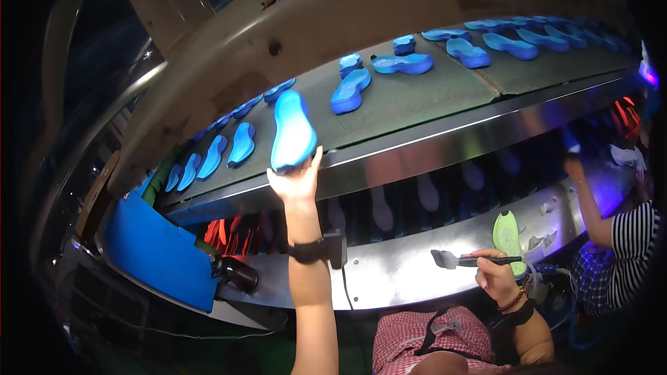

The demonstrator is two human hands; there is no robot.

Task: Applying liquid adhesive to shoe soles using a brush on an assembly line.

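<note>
My left hand (297, 182) reaches far over the belt's near edge and grips a bright blue shoe sole (293, 132) by its near end. The sole's broad face is turned up and glares in the light; most of my fingers are hidden beneath it. Lower right, my right hand (495, 280) is closed round the black handle of a flat brush (448, 260), its bristles pointing left above the metal ledge (396, 271). Just behind that hand, a yellow-green shoe sole (506, 235) lies on the ledge, partly covered by the brush handle.
Several blue soles (351, 90) lie spread along the dark conveyor belt (410, 107). A curved machine hood (278, 42) arches over it. Darker soles (429, 193) show on a lower level. A blue panel (156, 253) and a dark cylinder (240, 274) stand left. At right works another person in a striped sleeve (633, 250).
</note>
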